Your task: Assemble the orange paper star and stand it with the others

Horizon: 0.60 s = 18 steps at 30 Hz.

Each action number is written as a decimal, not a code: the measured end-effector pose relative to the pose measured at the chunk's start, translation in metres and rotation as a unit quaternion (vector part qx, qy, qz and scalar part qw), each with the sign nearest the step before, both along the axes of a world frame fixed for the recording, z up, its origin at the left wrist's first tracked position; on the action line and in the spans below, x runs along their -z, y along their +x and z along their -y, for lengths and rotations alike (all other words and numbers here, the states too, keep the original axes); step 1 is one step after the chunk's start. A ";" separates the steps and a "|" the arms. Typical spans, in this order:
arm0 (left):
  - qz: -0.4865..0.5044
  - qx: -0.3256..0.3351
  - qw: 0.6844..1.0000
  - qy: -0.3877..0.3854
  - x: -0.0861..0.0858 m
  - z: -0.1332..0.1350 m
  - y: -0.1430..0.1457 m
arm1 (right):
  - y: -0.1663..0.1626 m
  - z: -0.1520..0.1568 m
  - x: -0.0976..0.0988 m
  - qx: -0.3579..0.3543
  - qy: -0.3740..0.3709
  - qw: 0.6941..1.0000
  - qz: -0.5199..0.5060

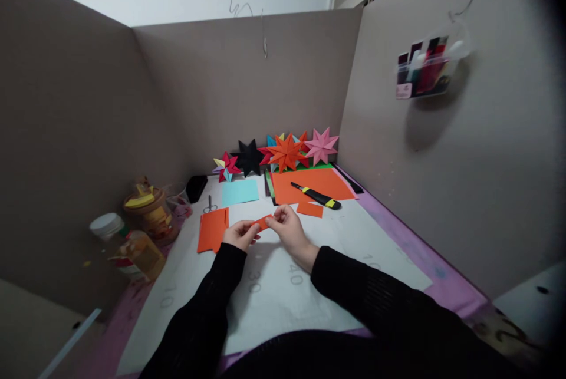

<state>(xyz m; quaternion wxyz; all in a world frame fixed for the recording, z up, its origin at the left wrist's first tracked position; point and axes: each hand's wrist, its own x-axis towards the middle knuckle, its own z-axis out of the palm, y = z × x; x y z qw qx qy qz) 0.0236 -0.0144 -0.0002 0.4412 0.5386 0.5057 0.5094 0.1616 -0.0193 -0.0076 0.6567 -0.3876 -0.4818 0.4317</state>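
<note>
A small folded piece of orange paper (262,223) is stretched between my two hands above the white mat. My left hand (241,234) pinches its left end, and my right hand (289,227) grips the right end between thumb and fingers. Left of my hands lie orange paper sheets (212,230), with small scissors (210,206) just beyond them. Past my right hand is a small orange paper rectangle (310,209). A black and yellow utility knife (316,195) rests partly on a large orange sheet (283,186).
Several folded paper stars (287,153) lean against the back panel. A light-blue sheet (240,191) lies before them. Bottles (139,254) and a brown-yellow jar (148,209) stand at left. A clear plastic container (428,69) hangs on the right wall. The white mat (283,308) bears printed numbers.
</note>
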 end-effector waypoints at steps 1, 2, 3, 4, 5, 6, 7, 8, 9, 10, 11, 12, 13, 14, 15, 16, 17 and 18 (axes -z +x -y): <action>0.005 0.001 1.000 -0.003 0.000 0.000 0.000 | 0.000 0.000 0.000 0.001 0.000 1.000 0.001; 0.009 0.003 1.000 -0.005 0.001 -0.001 0.000 | 0.000 0.000 0.001 0.003 -0.001 1.000 0.003; 0.012 0.005 1.000 -0.006 0.002 -0.001 0.000 | 0.000 0.000 0.001 0.006 -0.001 1.000 0.005; 0.013 0.006 1.000 -0.006 0.003 -0.002 -0.001 | 0.000 -0.001 0.001 0.008 0.000 1.000 0.008; 0.012 0.007 1.000 -0.004 0.005 -0.003 -0.001 | 0.000 -0.001 0.001 0.010 0.001 1.000 0.011; 0.011 0.008 1.000 0.000 0.006 -0.004 -0.002 | 0.000 -0.001 0.002 0.010 0.002 1.000 0.012; 0.010 0.009 1.000 0.006 0.007 -0.004 -0.002 | 0.000 -0.001 0.002 0.008 0.002 1.000 0.012; 0.007 0.009 1.000 0.014 0.009 -0.005 -0.003 | 0.000 -0.001 0.002 0.006 0.001 1.000 0.012; 0.002 0.008 1.000 0.021 0.010 -0.006 -0.003 | 0.000 -0.001 0.002 0.004 0.000 1.000 0.011; -0.004 0.007 1.000 0.028 0.010 -0.006 -0.004 | 0.000 -0.001 0.002 0.002 -0.001 1.000 0.010; -0.012 0.006 0.999 0.034 0.011 -0.006 -0.004 | 0.000 -0.001 0.002 0.003 -0.002 1.000 0.009; -0.019 0.004 0.999 0.039 0.011 -0.007 -0.004 | 0.000 0.000 0.002 0.004 -0.003 1.000 0.009; -0.026 0.001 0.999 0.042 0.012 -0.007 -0.004 | 0.000 0.000 0.002 0.006 -0.004 1.000 0.010; -0.032 -0.001 0.998 0.045 0.012 -0.007 -0.004 | 0.000 0.000 0.001 0.007 -0.005 1.000 0.010; -0.037 -0.003 0.998 0.046 0.012 -0.006 -0.004 | 0.000 0.000 0.001 0.009 -0.007 1.000 0.011; -0.041 -0.007 0.998 0.047 0.013 -0.006 -0.003 | 0.000 0.000 0.001 0.010 -0.008 1.000 0.011; -0.044 -0.010 0.998 0.047 0.013 -0.006 -0.003 | 0.000 0.000 0.001 0.009 -0.009 1.000 0.011; -0.046 -0.013 0.998 0.047 0.013 -0.006 -0.003 | 0.000 0.000 0.001 0.008 -0.008 1.000 0.010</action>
